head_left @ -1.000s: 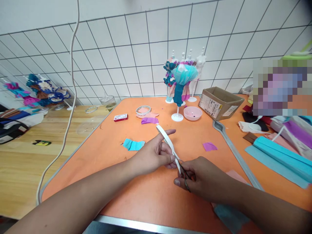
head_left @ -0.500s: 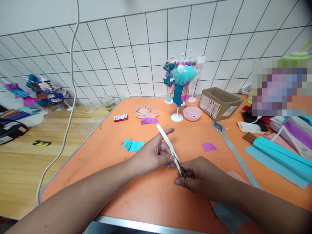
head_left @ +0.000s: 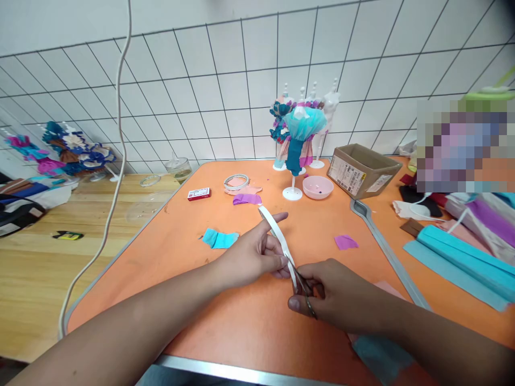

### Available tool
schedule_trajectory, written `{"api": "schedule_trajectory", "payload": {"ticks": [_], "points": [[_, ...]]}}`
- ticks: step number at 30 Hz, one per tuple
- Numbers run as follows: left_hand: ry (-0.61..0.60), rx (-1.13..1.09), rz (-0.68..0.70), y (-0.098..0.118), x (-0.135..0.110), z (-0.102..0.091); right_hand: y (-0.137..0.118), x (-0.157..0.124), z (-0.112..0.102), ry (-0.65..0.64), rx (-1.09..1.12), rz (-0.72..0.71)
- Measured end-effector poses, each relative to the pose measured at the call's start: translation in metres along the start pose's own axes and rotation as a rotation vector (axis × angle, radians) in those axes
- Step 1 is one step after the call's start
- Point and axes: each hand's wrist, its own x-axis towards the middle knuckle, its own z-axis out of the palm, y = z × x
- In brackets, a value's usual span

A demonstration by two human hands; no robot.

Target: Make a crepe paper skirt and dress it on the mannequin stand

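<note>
A narrow white strip point(head_left: 278, 231) runs across my left hand point(head_left: 263, 256), pinched between thumb and fingers with the index finger stretched out beneath it. My right hand point(head_left: 338, 292) is closed on a pair of small scissors point(head_left: 309, 300). Their blades lie along the lower part of the strip, close to my left thumb; whether they are cutting into it I cannot tell. Left of my hands a turquoise crepe paper piece point(head_left: 220, 239) lies on the orange table point(head_left: 241, 332), and a small purple piece point(head_left: 346, 242) lies to the right.
Farther back stand a dress form in teal paper point(head_left: 295, 153), a pink bowl point(head_left: 317, 187) and a cardboard box point(head_left: 364, 170). A tape roll point(head_left: 236, 183) and a red-white box point(head_left: 199, 194) lie at back left. Turquoise paper point(head_left: 462, 262) covers the right side. A white cable point(head_left: 119, 134) hangs at left.
The white strip has bent into more of a curve. The scissors have shifted slightly in my right hand, while my left hand stays nearly in place.
</note>
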Motion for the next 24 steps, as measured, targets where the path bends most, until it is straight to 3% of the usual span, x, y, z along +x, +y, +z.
{"api": "schedule_trajectory", "payload": {"ticks": [6,12,18,22,24], "points": [[-0.039,-0.078,-0.050,0.002,0.001,-0.002,-0.005,-0.003,-0.004,-0.126,0.143,0.036],[-0.072,-0.147,-0.061,0.003,0.001,-0.006,-0.002,-0.002,-0.005,0.024,-0.036,0.021],[-0.030,-0.204,-0.015,0.010,-0.001,-0.011,0.000,0.001,-0.003,0.028,-0.022,0.011],[0.070,-0.147,0.008,0.010,0.002,-0.014,-0.001,0.003,-0.008,0.003,0.197,0.099],[0.117,-0.089,0.023,0.010,0.003,-0.014,-0.001,0.002,-0.010,-0.052,0.357,0.070]]}}
